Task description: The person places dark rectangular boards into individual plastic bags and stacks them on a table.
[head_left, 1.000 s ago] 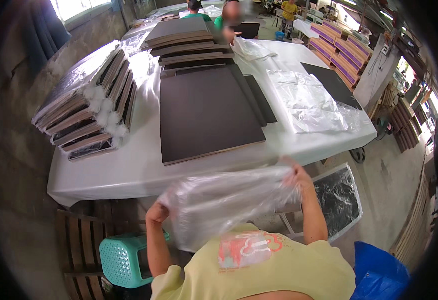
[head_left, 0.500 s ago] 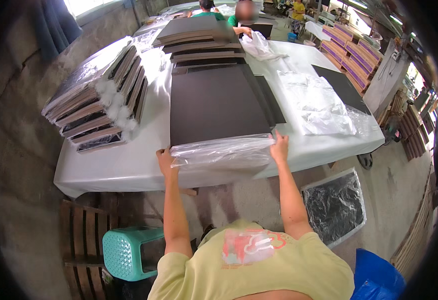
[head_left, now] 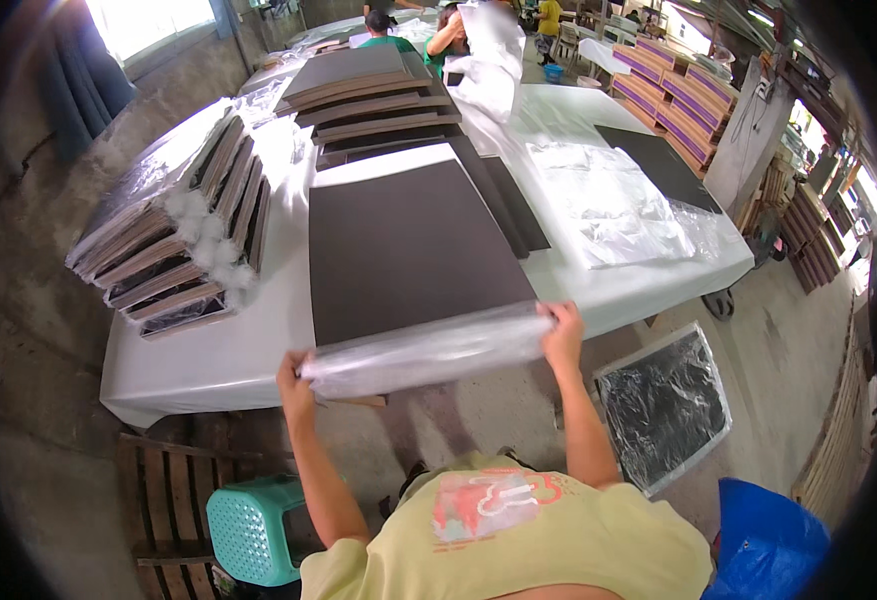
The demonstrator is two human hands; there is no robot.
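1. The clear plastic bag (head_left: 428,350) is stretched between your two hands at the near edge of the table, and its mouth is drawn over the near end of the dark brown board (head_left: 408,245) — the rest of the board lies uncovered on the table beyond your hands.
2. Your left hand (head_left: 296,378) is closed on the bag's left corner; your right hand (head_left: 562,335) is closed on its right corner, fingers curled over the plastic.
3. Beyond your left hand, a row of bagged boards (head_left: 173,240) leans on edge, each one inside its own clear wrap.
4. Straight ahead, past the board, stacked dark boards (head_left: 378,100) lie flat in layers.
5. Beyond your right hand, a pile of loose clear bags (head_left: 623,205) is spread out, with a single dark panel (head_left: 663,165) further off.
6. All of it rests on the white-covered table (head_left: 208,360) — its edge runs just under your hands.
7. Below your left arm stands a teal plastic stool (head_left: 253,525); below your right arm a wrapped dark panel (head_left: 663,405) lies on the concrete floor.
8. At the far end of the table, another person in a green top (head_left: 383,30) is at work.
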